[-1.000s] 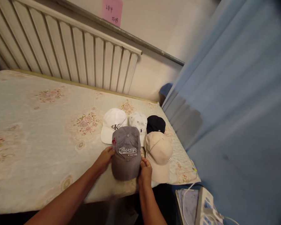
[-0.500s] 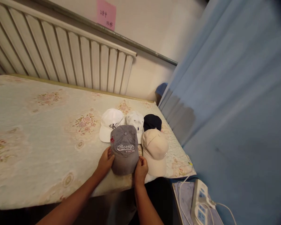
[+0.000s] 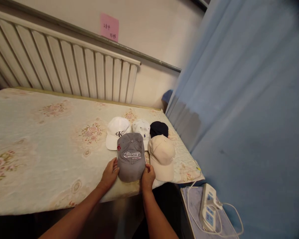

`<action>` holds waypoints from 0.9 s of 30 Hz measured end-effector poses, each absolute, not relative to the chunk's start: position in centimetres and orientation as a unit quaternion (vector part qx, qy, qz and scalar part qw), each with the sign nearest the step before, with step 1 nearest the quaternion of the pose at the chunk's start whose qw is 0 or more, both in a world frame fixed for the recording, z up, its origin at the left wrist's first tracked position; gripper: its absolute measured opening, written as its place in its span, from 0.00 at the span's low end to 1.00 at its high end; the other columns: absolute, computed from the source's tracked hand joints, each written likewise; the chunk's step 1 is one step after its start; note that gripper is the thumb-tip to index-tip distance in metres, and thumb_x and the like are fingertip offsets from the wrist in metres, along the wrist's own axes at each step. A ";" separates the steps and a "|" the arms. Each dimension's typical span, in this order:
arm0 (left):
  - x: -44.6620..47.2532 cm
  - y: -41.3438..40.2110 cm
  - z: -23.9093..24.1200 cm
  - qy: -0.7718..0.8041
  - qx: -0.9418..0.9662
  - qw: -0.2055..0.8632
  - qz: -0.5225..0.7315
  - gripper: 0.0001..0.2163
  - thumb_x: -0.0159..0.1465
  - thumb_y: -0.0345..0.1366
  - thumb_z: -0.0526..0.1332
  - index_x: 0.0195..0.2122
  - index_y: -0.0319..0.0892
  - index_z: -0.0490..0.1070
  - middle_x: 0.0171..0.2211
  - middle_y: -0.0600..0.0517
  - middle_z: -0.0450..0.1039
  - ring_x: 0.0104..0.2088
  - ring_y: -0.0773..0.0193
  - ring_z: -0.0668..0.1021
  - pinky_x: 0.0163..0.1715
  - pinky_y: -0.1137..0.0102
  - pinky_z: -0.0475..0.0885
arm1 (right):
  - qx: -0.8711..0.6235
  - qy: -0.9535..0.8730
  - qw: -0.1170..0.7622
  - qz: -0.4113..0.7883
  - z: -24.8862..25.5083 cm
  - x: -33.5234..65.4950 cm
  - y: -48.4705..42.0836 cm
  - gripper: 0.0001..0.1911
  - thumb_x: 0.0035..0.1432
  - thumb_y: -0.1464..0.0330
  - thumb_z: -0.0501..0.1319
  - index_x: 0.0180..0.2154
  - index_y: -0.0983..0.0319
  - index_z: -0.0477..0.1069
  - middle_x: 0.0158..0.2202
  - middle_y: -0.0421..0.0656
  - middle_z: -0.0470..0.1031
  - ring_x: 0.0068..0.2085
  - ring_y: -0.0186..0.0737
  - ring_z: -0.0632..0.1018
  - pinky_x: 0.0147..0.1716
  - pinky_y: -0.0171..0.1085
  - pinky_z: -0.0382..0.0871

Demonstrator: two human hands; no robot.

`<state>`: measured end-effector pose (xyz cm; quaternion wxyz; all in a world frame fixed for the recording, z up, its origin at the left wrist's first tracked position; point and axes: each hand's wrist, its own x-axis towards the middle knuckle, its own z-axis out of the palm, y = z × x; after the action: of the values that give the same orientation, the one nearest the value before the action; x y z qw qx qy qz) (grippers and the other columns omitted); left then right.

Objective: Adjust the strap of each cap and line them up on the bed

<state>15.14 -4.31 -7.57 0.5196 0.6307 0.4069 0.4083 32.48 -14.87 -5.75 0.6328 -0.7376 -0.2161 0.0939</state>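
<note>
A grey cap (image 3: 131, 156) with white lettering lies on the floral mattress (image 3: 40, 142) near its front right corner. My left hand (image 3: 110, 175) grips the left edge of its brim and my right hand (image 3: 148, 177) grips the right edge; both have fingers closed on the brim. Behind it sit a white cap with dark letters (image 3: 118, 131), a white cap with a small logo (image 3: 141, 127) and a dark navy cap (image 3: 159, 128). A beige cap (image 3: 161, 156) lies just right of the grey one.
A white radiator (image 3: 64, 73) runs along the wall behind the mattress, with a pink note (image 3: 109, 27) above it. A blue curtain (image 3: 239, 99) hangs at the right. A white power strip (image 3: 207, 206) with a cord lies on a low surface below right.
Both hands have stayed on the grey cap's brim. The view has shifted, so the caps and hands sit slightly further left and up in the frame.
</note>
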 end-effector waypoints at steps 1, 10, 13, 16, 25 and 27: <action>15.1 -4.4 -7.5 0.408 0.631 0.519 0.408 0.28 0.53 0.37 0.59 0.56 0.38 0.61 0.53 0.40 0.67 0.54 0.51 0.71 0.55 0.56 0.66 | -0.738 -0.221 0.631 0.091 -5.8 32.4 -15.0 0.12 0.49 0.67 0.54 0.32 0.61 0.74 0.35 0.46 0.78 0.39 0.44 0.75 0.45 0.41 0.65; 14.1 -5.5 -6.7 0.418 0.650 0.484 0.411 0.23 0.54 0.37 0.58 0.52 0.40 0.64 0.51 0.42 0.69 0.51 0.52 0.74 0.54 0.57 0.67 | -0.744 -0.258 0.615 0.052 -5.8 31.3 -16.0 0.12 0.51 0.68 0.53 0.34 0.63 0.74 0.35 0.49 0.77 0.40 0.47 0.75 0.46 0.43 0.65; 13.3 -5.9 -6.4 0.430 0.655 0.467 0.410 0.20 0.55 0.38 0.57 0.50 0.41 0.65 0.50 0.42 0.70 0.49 0.51 0.75 0.54 0.57 0.67 | -0.745 -0.259 0.614 0.045 -5.9 30.8 -16.5 0.13 0.51 0.68 0.53 0.35 0.62 0.74 0.36 0.49 0.77 0.41 0.46 0.75 0.47 0.42 0.64; 12.3 -6.3 -6.6 0.431 0.668 0.448 0.409 0.19 0.56 0.39 0.56 0.48 0.40 0.67 0.48 0.42 0.72 0.47 0.52 0.76 0.53 0.57 0.68 | -0.745 -0.258 0.614 0.047 -6.1 30.7 -17.1 0.13 0.51 0.67 0.54 0.35 0.62 0.74 0.37 0.49 0.78 0.42 0.45 0.76 0.47 0.41 0.65; 8.4 -6.7 -6.4 0.480 0.669 0.438 0.361 0.20 0.56 0.44 0.54 0.47 0.38 0.67 0.42 0.43 0.76 0.43 0.54 0.79 0.49 0.58 0.71 | -0.760 -0.248 0.597 0.065 -6.2 30.2 -19.3 0.13 0.51 0.64 0.55 0.33 0.63 0.73 0.35 0.49 0.79 0.39 0.47 0.78 0.42 0.42 0.68; 7.7 -6.6 -5.7 0.500 0.656 0.454 0.337 0.20 0.57 0.45 0.53 0.46 0.38 0.67 0.40 0.44 0.76 0.40 0.55 0.80 0.46 0.59 0.72 | -0.755 -0.254 0.599 0.078 -5.5 29.4 -19.4 0.12 0.51 0.65 0.55 0.33 0.63 0.73 0.34 0.48 0.78 0.38 0.46 0.78 0.43 0.42 0.68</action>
<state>7.70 -6.58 -5.68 0.4538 0.6564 0.4998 0.3367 29.40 -19.43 -5.46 0.5990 -0.7554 -0.2540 0.0779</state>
